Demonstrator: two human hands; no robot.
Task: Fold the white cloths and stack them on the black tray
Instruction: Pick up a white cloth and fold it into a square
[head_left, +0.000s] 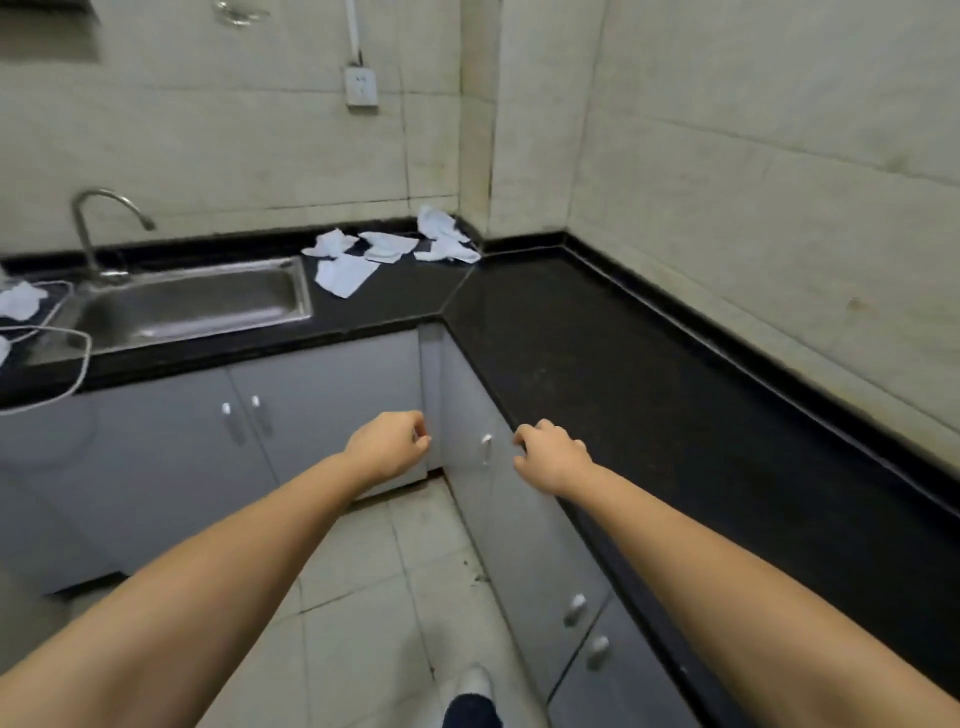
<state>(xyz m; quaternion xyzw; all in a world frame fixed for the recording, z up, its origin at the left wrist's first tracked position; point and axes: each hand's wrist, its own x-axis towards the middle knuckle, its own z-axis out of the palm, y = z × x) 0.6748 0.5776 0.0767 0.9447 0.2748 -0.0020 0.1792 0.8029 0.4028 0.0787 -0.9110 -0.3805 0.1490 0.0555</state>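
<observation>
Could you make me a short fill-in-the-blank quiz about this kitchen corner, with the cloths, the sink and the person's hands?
1. The loose white cloths lie on the black ____, in the far corner.
2. The faucet stands behind the steel ____.
3. The left hand and right hand both hold ____.
4. The wall socket is mounted ____ the cloths.

Missing words: countertop; sink; nothing; above

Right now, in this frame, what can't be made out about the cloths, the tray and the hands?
- Black tray: none can be told apart; the counter is black too.
- White cloths: far off in the corner, too small and blurred to count.
- Cloth at left: cut off by the frame edge.
- Left hand, right hand: fingers curled, palms turned away; they seem empty.
</observation>
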